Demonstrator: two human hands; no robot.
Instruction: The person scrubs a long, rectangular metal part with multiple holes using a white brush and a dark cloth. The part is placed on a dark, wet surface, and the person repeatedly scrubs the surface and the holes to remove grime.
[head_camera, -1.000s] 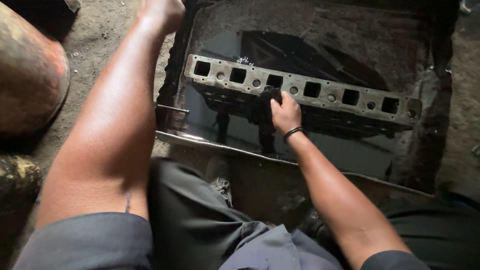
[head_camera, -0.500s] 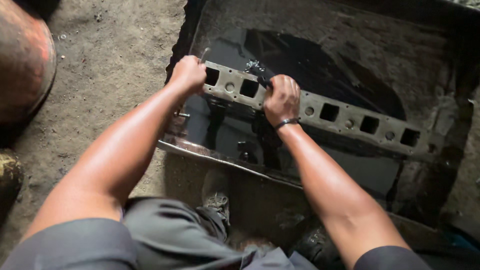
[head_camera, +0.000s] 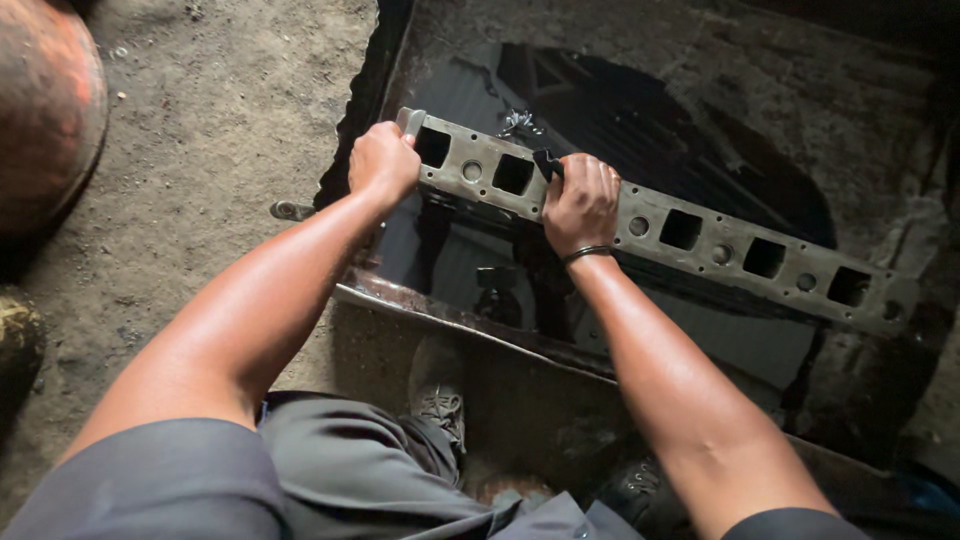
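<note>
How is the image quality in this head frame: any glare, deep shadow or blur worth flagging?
Head view: sharp on both hands, left hand and right hand, gripping the metal plate; the dark liquid in the tray mirrors light, giving glare; upper right corner falls into deep shadow; the rusty drum at left looks soft.

Grey-tan metal plate (head_camera: 690, 235) with dark square holes, black oily tray (head_camera: 800, 110), rusty orange drum (head_camera: 45, 110).

One long metal casting (head_camera: 700, 235) is showing six square ports; two hands, one wristband (head_camera: 586, 254), one shoe (head_camera: 437, 400) are showing.
</note>
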